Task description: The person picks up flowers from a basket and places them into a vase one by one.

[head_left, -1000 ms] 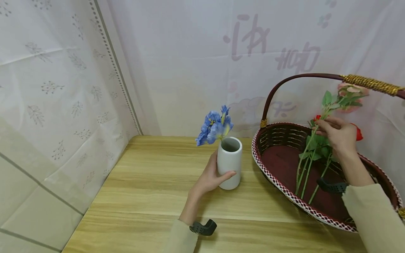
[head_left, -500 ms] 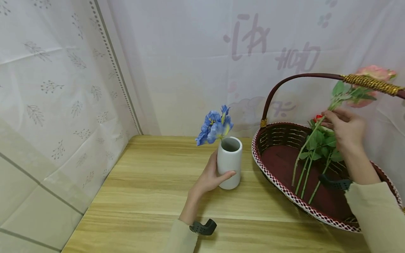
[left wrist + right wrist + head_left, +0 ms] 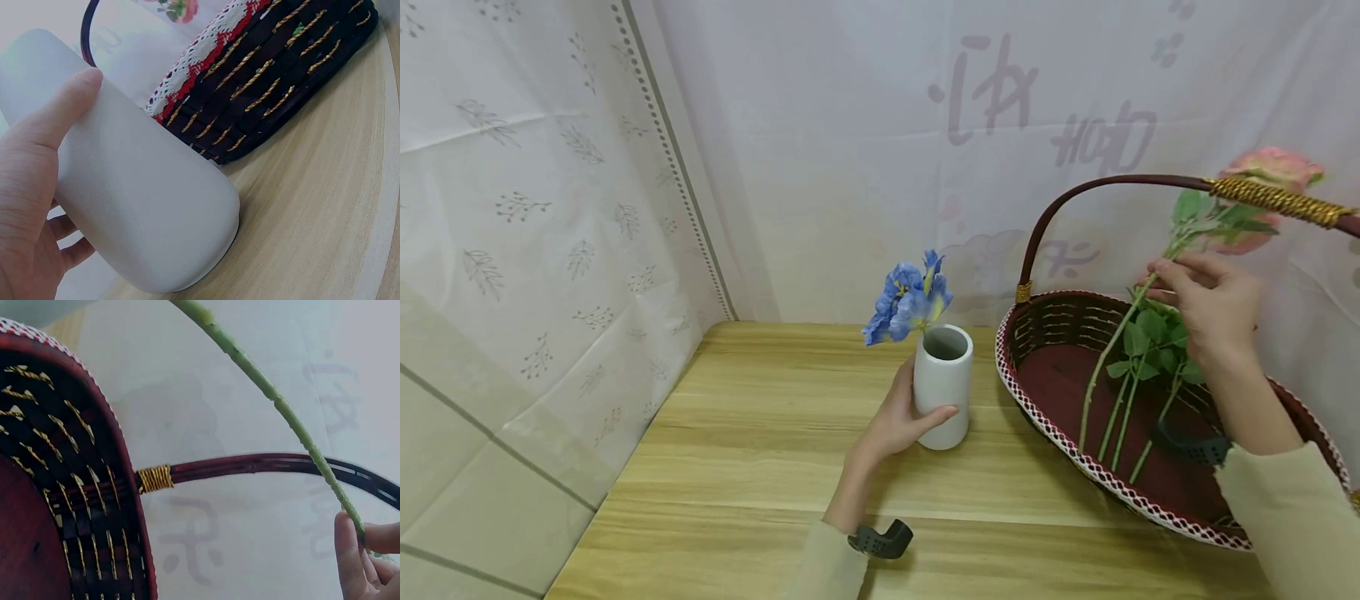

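Note:
My left hand (image 3: pixel 898 421) wraps around a white cylindrical vase (image 3: pixel 943 392) standing on the table; the thumb lies across its front. A blue flower (image 3: pixel 908 300) leans out over the vase's left rim. Above the basket, my right hand (image 3: pixel 1217 304) pinches the green stem (image 3: pixel 275 397) of a pink flower (image 3: pixel 1273 169) between thumb and fingers. Its bloom is partly behind the basket handle, and the stem slants down to the left over the basket's near rim. Inside the basket (image 3: pixel 1138 502) lie several more stems with green leaves (image 3: pixel 1157 342); their blooms are mostly hidden by my right hand.
An arched handle (image 3: pixel 1097 183) with gold cord wrapping spans the basket at the back right. The wooden table (image 3: pixel 760 433) ends at a white printed cloth (image 3: pixel 827 150) behind and another patterned cloth (image 3: pixel 550 233) on the left.
My right hand has raised the pink flower, its stem parting from the others and swinging left toward the basket's near rim. My left hand and the vase have stayed put.

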{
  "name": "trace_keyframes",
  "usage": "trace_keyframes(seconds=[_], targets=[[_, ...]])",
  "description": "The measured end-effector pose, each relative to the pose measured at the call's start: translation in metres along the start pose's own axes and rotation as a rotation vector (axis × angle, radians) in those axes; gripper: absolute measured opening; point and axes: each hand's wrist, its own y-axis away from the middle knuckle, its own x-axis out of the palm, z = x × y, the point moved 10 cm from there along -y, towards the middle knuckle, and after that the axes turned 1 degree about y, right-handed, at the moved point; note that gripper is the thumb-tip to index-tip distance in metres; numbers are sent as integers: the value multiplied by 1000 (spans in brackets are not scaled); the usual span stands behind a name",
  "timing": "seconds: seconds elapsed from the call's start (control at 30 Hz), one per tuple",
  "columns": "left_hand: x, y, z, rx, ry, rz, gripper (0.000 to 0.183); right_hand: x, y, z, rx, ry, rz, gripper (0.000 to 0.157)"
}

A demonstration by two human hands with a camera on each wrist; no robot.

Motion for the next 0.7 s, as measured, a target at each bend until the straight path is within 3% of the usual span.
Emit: trace_keyframes(seconds=[0.47, 0.7], targets=[[0, 0, -4, 30, 14, 0, 77, 37, 27, -11, -4, -1, 162, 8], [0, -1, -7, 41, 19, 4, 77, 52, 42, -21, 40, 87, 217, 10]])
